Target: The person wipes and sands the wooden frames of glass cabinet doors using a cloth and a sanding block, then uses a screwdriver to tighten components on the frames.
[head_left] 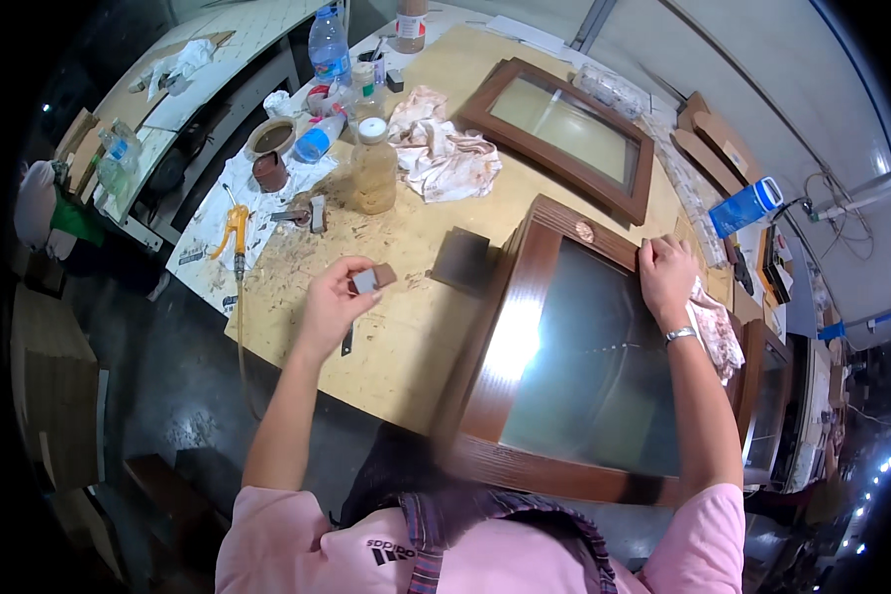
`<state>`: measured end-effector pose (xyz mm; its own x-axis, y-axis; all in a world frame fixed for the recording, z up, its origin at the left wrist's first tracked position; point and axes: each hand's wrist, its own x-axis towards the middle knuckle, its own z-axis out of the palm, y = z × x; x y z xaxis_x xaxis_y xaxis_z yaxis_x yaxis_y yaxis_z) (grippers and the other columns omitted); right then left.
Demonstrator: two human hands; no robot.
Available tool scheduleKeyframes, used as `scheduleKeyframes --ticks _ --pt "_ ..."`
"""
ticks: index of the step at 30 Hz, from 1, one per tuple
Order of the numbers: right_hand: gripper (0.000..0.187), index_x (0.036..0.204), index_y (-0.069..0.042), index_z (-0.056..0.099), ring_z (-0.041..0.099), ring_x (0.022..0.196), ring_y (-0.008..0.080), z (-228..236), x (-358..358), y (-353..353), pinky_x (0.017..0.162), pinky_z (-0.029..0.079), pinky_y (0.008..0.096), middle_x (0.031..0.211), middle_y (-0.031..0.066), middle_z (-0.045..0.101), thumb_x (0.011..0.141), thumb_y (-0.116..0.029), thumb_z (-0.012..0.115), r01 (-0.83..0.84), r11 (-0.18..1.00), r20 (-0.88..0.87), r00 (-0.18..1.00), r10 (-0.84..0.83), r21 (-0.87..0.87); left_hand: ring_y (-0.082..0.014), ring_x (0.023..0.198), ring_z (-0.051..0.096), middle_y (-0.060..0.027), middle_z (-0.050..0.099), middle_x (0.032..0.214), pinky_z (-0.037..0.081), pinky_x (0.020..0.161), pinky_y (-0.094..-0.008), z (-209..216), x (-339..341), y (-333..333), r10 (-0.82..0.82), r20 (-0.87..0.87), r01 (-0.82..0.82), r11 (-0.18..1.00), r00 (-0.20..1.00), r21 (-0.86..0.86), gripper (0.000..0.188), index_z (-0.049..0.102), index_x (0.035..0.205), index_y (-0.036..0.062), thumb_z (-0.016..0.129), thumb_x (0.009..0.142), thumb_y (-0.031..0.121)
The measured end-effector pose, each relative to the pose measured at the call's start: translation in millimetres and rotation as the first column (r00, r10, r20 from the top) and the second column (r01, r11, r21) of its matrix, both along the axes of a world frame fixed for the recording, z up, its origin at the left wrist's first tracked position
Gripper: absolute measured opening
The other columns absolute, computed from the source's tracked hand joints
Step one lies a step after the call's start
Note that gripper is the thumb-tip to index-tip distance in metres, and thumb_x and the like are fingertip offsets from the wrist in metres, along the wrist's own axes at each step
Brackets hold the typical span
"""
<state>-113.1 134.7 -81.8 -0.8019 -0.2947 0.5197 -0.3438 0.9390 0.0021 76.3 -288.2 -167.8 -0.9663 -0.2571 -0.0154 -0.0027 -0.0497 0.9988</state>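
Pinching a small brown block [374, 278] in the left hand [332, 302], the person pressed the flat right hand [666, 277] on the near glazed door [525, 297]; rubbing its frame seemed next.

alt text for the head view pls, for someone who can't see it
A person at a wooden workbench holds a small brown block in the left hand and rests the right hand on a glazed brown wooden door frame. Behind lie a second frame, rags and bottles.
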Motion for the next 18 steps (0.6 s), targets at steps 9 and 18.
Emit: scheduleKeyframes --ticks 9,18 --pt "0.038 0.114 0.005 0.061 0.065 0.085 0.0172 93.6 107.6 35.2 0.08 0.056 0.0282 0.098 0.0097 0.065 0.078 0.003 0.049 0.292 -0.02 0.258 0.873 0.415 -0.956 -0.0166 0.085 0.068 -0.0142 0.068 0.112 0.06 0.077 -0.03 51.9 -22.9 42.9 -0.162 -0.033 0.162 0.912 0.986 0.376 0.043 0.055 0.128 -0.0009 0.063 0.087 -0.007" --pt "0.051 0.12 -0.008 0.065 0.043 0.124 0.037 25.5 251.1 15.0 0.103 0.034 0.0491 0.124 0.0163 0.052 0.077 -0.034 0.075 0.448 0.891 0.141 0.88 -0.453 0.071 -0.016 0.093 0.069 -0.0112 0.07 0.102 0.057 0.087 -0.0271 57.0 -106.9 47.1 -0.472 -0.098 0.472 0.799 0.876 0.372 0.024 0.065 0.117 -0.0032 0.066 0.092 -0.003"
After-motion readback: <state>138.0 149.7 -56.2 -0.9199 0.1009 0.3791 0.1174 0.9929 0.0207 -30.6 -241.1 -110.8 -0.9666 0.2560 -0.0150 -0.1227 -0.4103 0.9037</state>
